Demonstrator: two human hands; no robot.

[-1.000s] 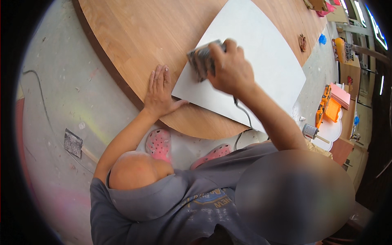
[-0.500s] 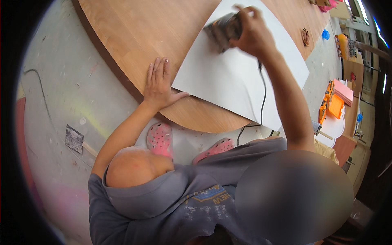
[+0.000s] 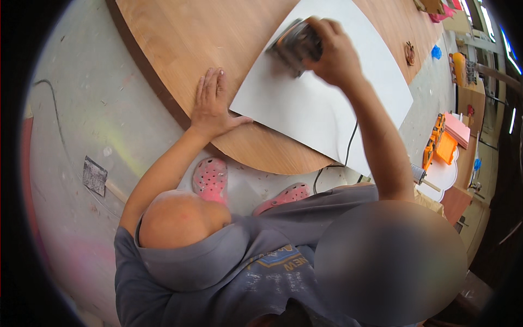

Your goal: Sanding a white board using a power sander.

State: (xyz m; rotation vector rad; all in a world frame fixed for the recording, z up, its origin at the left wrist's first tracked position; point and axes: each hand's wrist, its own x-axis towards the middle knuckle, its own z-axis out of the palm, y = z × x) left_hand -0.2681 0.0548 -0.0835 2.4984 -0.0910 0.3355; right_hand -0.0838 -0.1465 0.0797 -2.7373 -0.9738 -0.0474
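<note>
Clasping sander (image 3: 294, 49), right hand (image 3: 333, 56) outstretched

Shirt (image 3: 158, 305): dark grey, short sleeves, chest print (image 3: 278, 259) in blue and tan, chalky white smudges beside it. Shorts (image 3: 190, 267): plain grey, wide leg opening around the left knee (image 3: 174, 220). Clogs (image 3: 211, 177): pink, rounded toes, punched holes, whitish scuffs. Left hand (image 3: 211, 106), right hand (image 3: 336, 57): bare.

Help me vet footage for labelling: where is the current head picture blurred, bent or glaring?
Head view: the dark power tool looks smeared, the left hand sharper; head view: a smooth oval blur sits lower right; head view: black fisheye corners, edges likely bent near the rim; head view: the tube lamp at far right glares white.
</note>
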